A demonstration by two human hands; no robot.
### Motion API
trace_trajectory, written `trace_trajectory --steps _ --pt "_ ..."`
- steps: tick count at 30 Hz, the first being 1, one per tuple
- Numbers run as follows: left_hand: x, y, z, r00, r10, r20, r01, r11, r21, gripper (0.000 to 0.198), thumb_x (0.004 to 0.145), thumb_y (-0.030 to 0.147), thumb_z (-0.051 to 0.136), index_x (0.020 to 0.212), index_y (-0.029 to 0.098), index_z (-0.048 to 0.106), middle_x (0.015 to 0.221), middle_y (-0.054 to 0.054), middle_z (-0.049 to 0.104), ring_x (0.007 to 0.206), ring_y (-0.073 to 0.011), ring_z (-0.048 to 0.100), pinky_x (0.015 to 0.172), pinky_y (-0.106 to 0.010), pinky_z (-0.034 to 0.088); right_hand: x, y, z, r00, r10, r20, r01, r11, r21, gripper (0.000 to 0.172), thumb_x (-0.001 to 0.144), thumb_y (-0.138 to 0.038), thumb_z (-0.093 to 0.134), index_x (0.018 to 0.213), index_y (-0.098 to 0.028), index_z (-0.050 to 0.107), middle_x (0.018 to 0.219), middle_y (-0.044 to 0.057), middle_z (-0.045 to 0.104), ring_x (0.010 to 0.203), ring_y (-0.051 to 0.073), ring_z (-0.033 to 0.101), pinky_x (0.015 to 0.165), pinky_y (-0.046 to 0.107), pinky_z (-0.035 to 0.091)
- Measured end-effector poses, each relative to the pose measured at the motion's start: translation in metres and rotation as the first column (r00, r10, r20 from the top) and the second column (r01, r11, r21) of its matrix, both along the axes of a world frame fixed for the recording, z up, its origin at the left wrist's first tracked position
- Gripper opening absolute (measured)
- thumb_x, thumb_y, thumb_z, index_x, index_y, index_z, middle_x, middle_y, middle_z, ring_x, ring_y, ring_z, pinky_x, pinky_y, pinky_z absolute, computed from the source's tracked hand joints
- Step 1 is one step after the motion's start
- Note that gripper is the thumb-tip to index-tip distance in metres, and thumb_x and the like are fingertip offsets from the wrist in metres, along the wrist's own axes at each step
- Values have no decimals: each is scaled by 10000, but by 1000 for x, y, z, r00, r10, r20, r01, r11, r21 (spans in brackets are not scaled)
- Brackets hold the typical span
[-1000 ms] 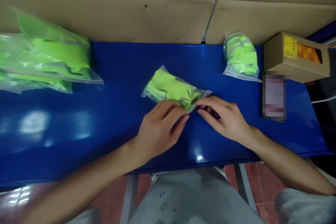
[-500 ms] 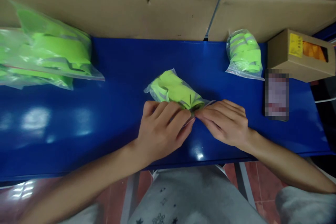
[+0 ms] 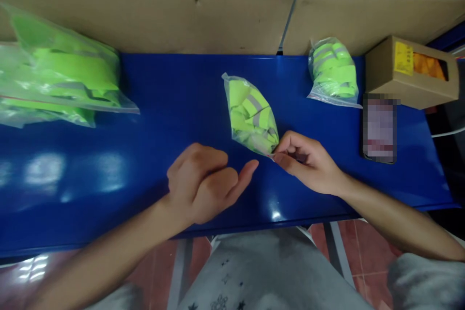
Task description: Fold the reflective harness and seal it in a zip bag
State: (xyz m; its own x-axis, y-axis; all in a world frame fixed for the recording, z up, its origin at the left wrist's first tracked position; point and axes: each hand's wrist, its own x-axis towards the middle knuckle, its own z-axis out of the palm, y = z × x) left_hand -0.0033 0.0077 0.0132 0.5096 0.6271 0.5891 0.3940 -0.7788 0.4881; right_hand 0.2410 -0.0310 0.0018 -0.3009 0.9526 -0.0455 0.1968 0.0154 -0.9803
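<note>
A clear zip-lock plastic bag (image 3: 250, 115) holds a folded neon-yellow garment with grey reflective strips, which looks like a safety vest. It sits tilted near the middle of the blue table. My right hand (image 3: 307, 160) pinches the bag's lower right corner between thumb and fingers. To the lower left of the bag is my left hand (image 3: 203, 181), apart from it and holding nothing. Its fingers are loosely curled, while the thumb sticks out toward the bag.
Several similar bags of neon-yellow garments (image 3: 72, 72) lie at the table's left. Another packed bag (image 3: 334, 70) rests at the back right, near a cardboard box (image 3: 381, 70) with orange contents and a blurred-out phone (image 3: 379, 128). Brown cardboard (image 3: 163, 14) lines the back of the blue table (image 3: 174, 92).
My left hand has let go of the bag and moved left. The bag has turned more upright, its striped side now showing, with my right hand still at its corner.
</note>
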Motion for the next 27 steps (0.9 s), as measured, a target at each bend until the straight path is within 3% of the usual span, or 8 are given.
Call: trace_trajectory --steps 3,6,10,15,20,24,27 --pt "8 -8 -5 999 -32 13 33 999 -32 337 945 357 793 768 198 553 668 37 631 570 -84 590 503 -232 417 -5 -5 0 991 21 -133 -35 994 -101 185 1040 -347 668 958 -189 619 718 -35 639 603 84 581 571 209 455" --pt "16 -14 -12 994 -83 66 95 972 -213 284 989 403 743 861 177 629 724 28 696 606 -74 647 555 -197 478 -9 -9 2 994 34 -101 -40 997 -61 138 1017 -321 713 991 -188 686 828 2 713 712 99 646 644 212 496" --pt "18 -13 -16 990 -89 111 115 958 -264 207 1031 292 684 871 166 653 737 16 693 622 -72 633 563 -197 455 -7 -9 3 999 10 -35 -12 998 -54 121 1011 -324 725 1006 -204 737 905 19 747 811 125 685 701 228 521" --pt "16 -11 -19 986 -133 102 154 960 -234 136 1050 198 613 915 184 626 768 24 677 596 -72 586 547 -217 416 -7 -9 4 1000 0 -19 0 1000 -13 135 1033 -334 696 988 -209 718 859 10 715 774 128 657 682 246 506" --pt "15 -9 -17 975 -180 132 210 941 -267 109 1023 142 599 924 186 600 753 32 621 595 -70 527 552 -217 395 -7 -11 1 993 -95 -75 92 995 -50 139 1042 -342 679 962 -231 659 773 -24 635 664 107 588 611 243 477" --pt "12 -8 -13 973 -190 130 221 931 -290 177 1017 146 569 846 189 550 687 43 494 565 -74 427 522 -236 344 3 -1 -1 906 -329 -265 285 939 -192 226 1025 -424 674 892 -250 618 690 -29 507 590 132 517 487 259 427" --pt "9 -7 -11 977 -163 134 195 938 -286 192 1004 141 579 827 198 533 668 45 471 551 -75 392 502 -247 315 9 3 0 901 -376 -216 358 926 -120 245 1008 -450 691 878 -258 613 703 -14 501 609 149 504 496 287 422"
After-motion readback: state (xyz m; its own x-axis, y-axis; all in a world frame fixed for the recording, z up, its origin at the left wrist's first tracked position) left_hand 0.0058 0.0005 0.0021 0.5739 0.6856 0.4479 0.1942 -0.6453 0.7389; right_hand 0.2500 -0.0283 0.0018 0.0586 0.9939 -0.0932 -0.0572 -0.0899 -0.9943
